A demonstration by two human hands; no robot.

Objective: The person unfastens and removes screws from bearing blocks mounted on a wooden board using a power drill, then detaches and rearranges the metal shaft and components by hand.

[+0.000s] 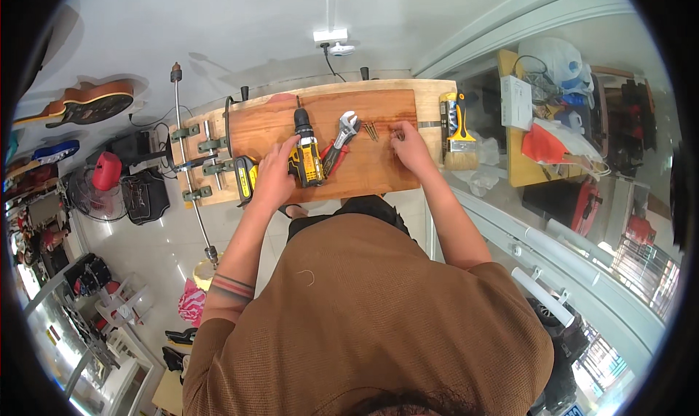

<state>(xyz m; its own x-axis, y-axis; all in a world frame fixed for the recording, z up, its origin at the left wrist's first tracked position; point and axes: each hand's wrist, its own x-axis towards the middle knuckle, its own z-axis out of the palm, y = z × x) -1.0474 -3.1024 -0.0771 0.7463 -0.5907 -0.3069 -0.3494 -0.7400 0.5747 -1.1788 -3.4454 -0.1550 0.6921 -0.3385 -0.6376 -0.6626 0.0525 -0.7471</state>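
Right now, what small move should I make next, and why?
Probably ease your right hand slightly left toward the screws: they lie just to its left, while your left hand is at the drill. I can't tell whether the right one already pinches something.

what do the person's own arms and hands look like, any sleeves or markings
Both arms wear short brown sleeves of a textured knit. Dark stripes cross the left forearm near the elbow; whether inked or worn is unclear. The left hand and right hand are ungloved.

A pale wall (255, 30) faces a glossy tiled floor (149, 242).
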